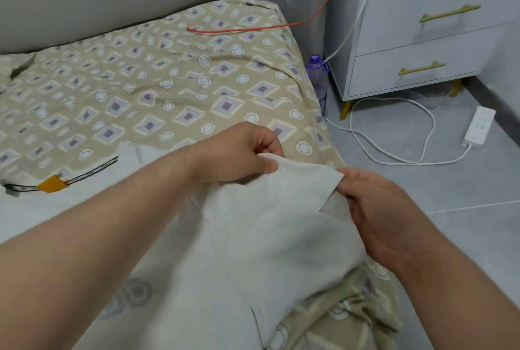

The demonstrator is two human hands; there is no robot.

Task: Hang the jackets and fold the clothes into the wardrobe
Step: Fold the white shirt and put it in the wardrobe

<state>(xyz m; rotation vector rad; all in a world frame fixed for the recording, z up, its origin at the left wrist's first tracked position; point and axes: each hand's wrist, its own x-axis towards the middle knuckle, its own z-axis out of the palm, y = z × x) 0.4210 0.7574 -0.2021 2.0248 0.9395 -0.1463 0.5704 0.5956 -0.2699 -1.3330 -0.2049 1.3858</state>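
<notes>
On the patterned bed (168,82), left hand (239,152) and right hand (380,214) both pinch the white garment (267,237) at 5 o'clock.

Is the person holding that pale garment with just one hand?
No, the left hand and the right hand both pinch the upper edge of the pale garment.

Only the arms are showing. Left hand (239,152) and right hand (374,209) are both showing bare. Left forearm (98,223) and right forearm (464,293) are running bare right out to the frame edges. Light creasing is showing at knuckles and wrists. Left thumbnail (271,164) is looking short, trimmed.
</notes>
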